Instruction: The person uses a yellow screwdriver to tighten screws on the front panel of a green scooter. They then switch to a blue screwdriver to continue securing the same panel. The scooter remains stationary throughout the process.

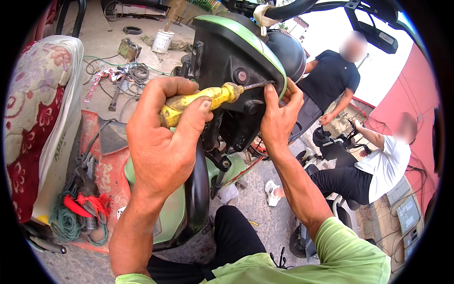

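Note:
A scooter's black and green front panel (218,59) stands upright in front of me, with a round key lock (240,75) in it. My left hand (163,142) grips a yellow, grimy screwdriver (217,94), whose metal shaft points right toward the panel's edge. My right hand (279,116) is at that edge, thumb by the screwdriver's tip and fingers bent behind it; whatever they pinch is too small or hidden to tell. Below the panel are a dark seat (191,208) and green bodywork (161,229).
A floral cushion (35,104) is at left, near rope (68,220) on red bodywork. Behind lie hoses, tools and a white bucket (162,42). A person in dark clothing (331,78) stands beyond the panel; another in white (383,165) sits on a scooter at right.

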A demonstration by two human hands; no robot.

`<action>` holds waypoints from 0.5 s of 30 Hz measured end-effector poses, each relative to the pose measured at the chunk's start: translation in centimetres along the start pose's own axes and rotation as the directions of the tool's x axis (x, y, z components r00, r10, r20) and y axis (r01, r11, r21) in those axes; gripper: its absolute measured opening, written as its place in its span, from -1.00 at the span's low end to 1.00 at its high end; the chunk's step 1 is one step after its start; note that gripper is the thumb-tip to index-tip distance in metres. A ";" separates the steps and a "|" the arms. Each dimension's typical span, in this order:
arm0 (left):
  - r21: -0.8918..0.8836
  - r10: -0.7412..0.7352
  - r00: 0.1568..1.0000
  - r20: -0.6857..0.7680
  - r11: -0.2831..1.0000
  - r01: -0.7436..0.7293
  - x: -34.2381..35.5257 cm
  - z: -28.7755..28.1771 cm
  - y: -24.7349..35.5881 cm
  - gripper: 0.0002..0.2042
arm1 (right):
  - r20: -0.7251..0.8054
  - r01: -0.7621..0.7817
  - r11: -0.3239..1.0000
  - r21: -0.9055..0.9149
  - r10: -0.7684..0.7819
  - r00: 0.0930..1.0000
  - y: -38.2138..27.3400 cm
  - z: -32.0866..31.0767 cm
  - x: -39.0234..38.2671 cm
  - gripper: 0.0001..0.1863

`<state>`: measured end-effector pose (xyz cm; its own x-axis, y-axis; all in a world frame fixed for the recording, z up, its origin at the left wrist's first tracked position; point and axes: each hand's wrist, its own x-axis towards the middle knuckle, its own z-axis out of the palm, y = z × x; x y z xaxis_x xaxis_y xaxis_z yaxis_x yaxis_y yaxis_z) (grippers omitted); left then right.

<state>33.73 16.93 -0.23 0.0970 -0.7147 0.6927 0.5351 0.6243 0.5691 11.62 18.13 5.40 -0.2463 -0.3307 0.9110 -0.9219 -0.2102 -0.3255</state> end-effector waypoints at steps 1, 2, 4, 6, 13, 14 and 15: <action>-0.023 -0.009 1.000 -0.010 1.000 0.009 -0.1 0.1 -0.1 -0.80 | 0.002 -0.001 1.000 0.003 0.001 1.000 -0.1 0.0 0.0 -0.39; -0.049 -0.017 1.000 -0.023 0.999 0.016 -0.2 0.1 -0.3 -0.80 | 0.005 0.002 1.000 0.006 -0.002 1.000 -0.1 0.1 0.1 -0.39; -0.059 -0.009 1.000 -0.027 0.998 0.007 -0.4 0.0 -0.7 -0.81 | 0.007 0.004 1.000 0.005 -0.004 1.000 0.0 0.2 0.0 -0.39; -0.086 -0.002 0.999 -0.033 0.996 -0.001 -0.5 0.1 -1.4 -0.82 | 0.015 0.012 1.000 -0.010 -0.012 1.000 0.2 0.1 0.1 -0.39; -0.205 -0.058 0.997 -0.052 0.978 0.047 -0.7 0.0 -2.7 -0.83 | 0.041 -0.017 0.999 0.045 0.016 0.999 1.1 0.3 0.1 -0.39; -0.229 -0.065 0.997 -0.050 0.972 0.052 -0.8 -0.1 -3.1 -0.83 | 0.045 -0.015 0.999 0.045 0.013 0.999 1.1 0.2 0.1 -0.41; -0.242 -0.075 0.996 -0.048 0.968 0.062 -0.9 -0.1 -3.4 -0.83 | 0.050 -0.014 0.999 0.044 0.012 0.999 1.1 0.2 0.1 -0.43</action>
<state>31.89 15.46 -2.81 0.0968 -0.7741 0.6256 0.7270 0.4843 0.4868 10.64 17.72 5.05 -0.2418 -0.3786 0.8934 -0.9043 -0.2460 -0.3490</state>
